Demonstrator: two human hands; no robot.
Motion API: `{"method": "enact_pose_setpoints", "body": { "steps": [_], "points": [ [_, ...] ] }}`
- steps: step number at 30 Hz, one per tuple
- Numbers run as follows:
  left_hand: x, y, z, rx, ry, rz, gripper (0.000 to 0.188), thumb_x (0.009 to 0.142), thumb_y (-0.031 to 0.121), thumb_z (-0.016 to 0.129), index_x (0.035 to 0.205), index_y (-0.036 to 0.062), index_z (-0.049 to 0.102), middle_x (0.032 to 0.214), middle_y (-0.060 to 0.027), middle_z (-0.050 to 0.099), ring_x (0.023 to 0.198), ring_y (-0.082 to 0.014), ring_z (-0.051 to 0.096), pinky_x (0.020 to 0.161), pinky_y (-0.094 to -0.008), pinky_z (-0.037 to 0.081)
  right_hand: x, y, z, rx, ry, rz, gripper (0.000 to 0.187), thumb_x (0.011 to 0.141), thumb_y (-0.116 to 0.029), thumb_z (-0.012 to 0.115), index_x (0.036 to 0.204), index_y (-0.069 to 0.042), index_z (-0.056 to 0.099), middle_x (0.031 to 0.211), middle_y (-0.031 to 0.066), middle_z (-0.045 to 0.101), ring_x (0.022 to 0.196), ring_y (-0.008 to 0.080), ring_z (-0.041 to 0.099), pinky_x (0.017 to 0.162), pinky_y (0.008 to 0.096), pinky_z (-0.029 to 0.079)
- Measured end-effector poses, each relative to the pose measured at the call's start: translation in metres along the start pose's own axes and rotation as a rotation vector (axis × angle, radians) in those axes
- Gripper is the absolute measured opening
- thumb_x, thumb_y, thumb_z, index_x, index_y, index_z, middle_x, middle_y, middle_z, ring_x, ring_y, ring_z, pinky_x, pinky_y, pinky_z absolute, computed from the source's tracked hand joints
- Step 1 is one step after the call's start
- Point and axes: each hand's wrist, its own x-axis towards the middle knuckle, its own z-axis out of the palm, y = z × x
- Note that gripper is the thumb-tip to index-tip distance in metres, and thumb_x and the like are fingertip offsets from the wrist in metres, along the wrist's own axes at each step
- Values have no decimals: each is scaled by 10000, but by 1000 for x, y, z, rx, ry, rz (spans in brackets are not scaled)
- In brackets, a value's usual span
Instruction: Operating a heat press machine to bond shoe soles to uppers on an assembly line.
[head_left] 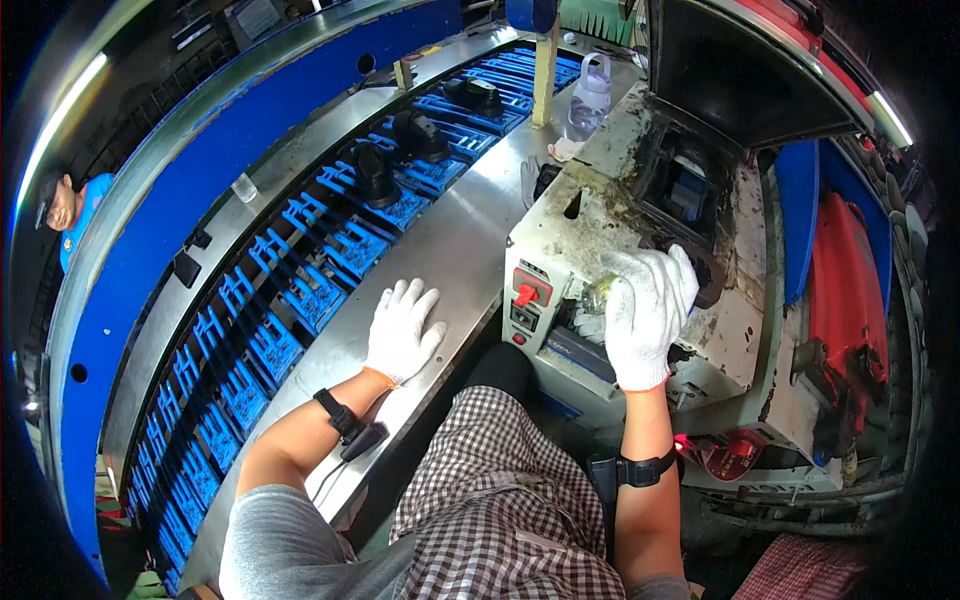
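My left hand [404, 332], in a white knit glove with an orange cuff, lies flat with fingers spread on the metal ledge [470, 235] beside the conveyor. Over the front of a worn, stained white machine [545, 225], my right hand [650, 315] wears a matching glove and has its fingers bent inward. Beside its thumb shows a small clear, yellowish thing [597, 295]; the glove hides most of it. A red switch [530, 288] sits on the machine's front panel to the left of this hand.
Blue slatted carriers [265, 345] line the conveyor, with dark shoes [374, 176] standing farther along. A clear bottle [590, 95] is on the far ledge. The machine's dark lid [750, 75] stands raised. Another person [75, 215] is beyond the blue frame [150, 190] at left.
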Motion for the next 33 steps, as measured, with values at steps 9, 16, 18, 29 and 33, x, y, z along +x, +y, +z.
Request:
{"method": "enact_pose_setpoints", "body": {
  "steps": [9, 16, 18, 29, 33],
  "points": [
    [-1, 2, -1, 5, -15, -15, 574, 940, 363, 634, 1414, 45, 580, 1518, -253, 498, 1434, -483, 424, 1227, -570, 292, -1, 1, -1, -4, 2, -1, 237, 907, -245, 649, 1100, -112, 677, 1036, 107, 665, 1044, 327, 642, 1146, 538, 381],
    [-1, 4, -5, -1, -34, -29, 578, 943, 363, 629, 1427, 53, 573, 1530, -253, 489, 1452, -482, 409, 1232, -570, 287, -1, 2, -2, -1, -11, 0, 228, 923, -256, 639, 1096, -113, 677, 1035, 105, 664, 1048, 325, 640, 1144, 539, 382],
    [-2, 4, -5, 0, -32, -30, 575, 944, 362, 626, 1426, 52, 574, 1530, -253, 488, 1452, -483, 409, 1233, -569, 287, -1, 2, -2, 4, -16, 0, 225, 926, -256, 637, 1096, -114, 678, 1033, 104, 664, 1049, 325, 640, 1144, 539, 381],
    [-5, 5, -1, -103, 76, -119, 768, 904, 360, 668, 1551, 23, 428, 1592, -317, 380, 1498, -487, 338, 1255, -574, 231, -1, 2, -1, -1, -2, -9, 209, 931, -247, 635, 1088, -115, 675, 1039, 102, 668, 1046, 321, 638, 1143, 535, 383],
    [-6, 7, -2, 65, 97, -66, 811, 895, 364, 674, 1570, 8, 399, 1601, -345, 347, 1493, -529, 314, 1249, -592, 218, 0, 0, -3, 8, -1, -4, 206, 936, -248, 631, 1081, -110, 678, 1037, 104, 668, 1048, 321, 639, 1145, 534, 383]
  ]
}}
